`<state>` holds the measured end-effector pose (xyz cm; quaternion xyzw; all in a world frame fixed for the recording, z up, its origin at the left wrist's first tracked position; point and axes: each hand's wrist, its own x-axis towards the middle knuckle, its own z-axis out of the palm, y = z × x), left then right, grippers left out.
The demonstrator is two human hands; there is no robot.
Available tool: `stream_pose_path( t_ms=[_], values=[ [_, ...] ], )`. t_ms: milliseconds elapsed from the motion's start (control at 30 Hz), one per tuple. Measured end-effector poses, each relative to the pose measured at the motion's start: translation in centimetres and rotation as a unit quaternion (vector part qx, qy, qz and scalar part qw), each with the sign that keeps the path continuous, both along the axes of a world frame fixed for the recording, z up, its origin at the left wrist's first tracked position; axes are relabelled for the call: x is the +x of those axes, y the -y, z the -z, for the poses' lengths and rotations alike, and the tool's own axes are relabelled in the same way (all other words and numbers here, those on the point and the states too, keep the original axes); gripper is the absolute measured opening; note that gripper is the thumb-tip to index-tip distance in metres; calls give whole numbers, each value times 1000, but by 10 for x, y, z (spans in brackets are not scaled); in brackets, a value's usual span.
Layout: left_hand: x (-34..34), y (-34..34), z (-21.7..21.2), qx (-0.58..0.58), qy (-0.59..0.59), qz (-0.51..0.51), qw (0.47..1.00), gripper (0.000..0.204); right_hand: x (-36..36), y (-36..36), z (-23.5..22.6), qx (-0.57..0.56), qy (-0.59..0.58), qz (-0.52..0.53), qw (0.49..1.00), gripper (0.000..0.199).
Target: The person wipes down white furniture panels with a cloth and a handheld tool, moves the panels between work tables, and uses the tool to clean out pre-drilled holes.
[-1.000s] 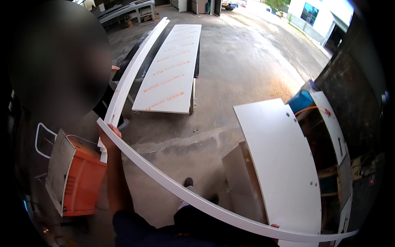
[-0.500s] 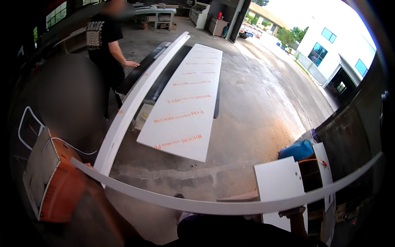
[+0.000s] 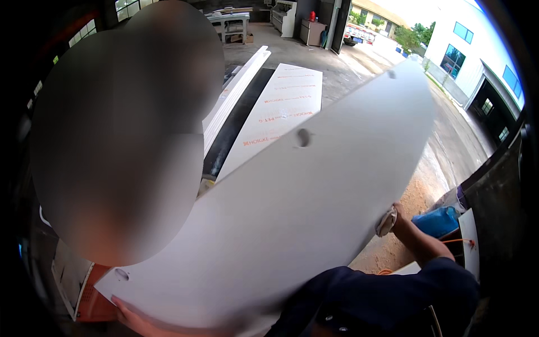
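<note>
I hold a large white panel [image 3: 292, 213] with small round holes; its broad face is turned up toward me and fills the middle of the view. My left hand [image 3: 132, 319] grips its lower left corner from underneath. My right hand [image 3: 393, 219], in a light glove, grips the right edge. The panel hides the floor beneath it.
A person stands close at the left, blurred. Long white boards [image 3: 281, 112] with orange print lie on the concrete floor beyond, beside white strips [image 3: 236, 84]. An orange crate [image 3: 92, 303] sits at lower left. Sawdust [image 3: 415, 202] and a blue bag [image 3: 441, 220] are on the right.
The panel, seen edge-on as a thin curved strip before, has tipped so its wide face now faces me. My view has swung upward toward the workshop door.
</note>
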<state>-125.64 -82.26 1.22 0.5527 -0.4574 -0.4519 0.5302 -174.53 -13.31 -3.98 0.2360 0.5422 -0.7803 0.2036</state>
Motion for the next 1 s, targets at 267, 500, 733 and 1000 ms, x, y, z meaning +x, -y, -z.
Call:
stream_pose_path(
  t_ms=[267, 500, 733, 1000],
  values=[
    [-82, -89, -8, 37, 124, 28, 991, 57, -195, 107, 10, 224, 128, -162, 952, 40],
    [-156, -120, 2, 76, 180, 56, 979, 56, -290, 182, 26, 260, 79, -156, 949, 36],
    [-204, -125, 11, 94, 210, 70, 971, 55, -375, 228, 44, 263, 61, -155, 950, 25],
    [-250, -122, 24, 116, 230, 91, 962, 55, -459, 242, 70, 207, 61, -91, 972, 16]
  ],
)
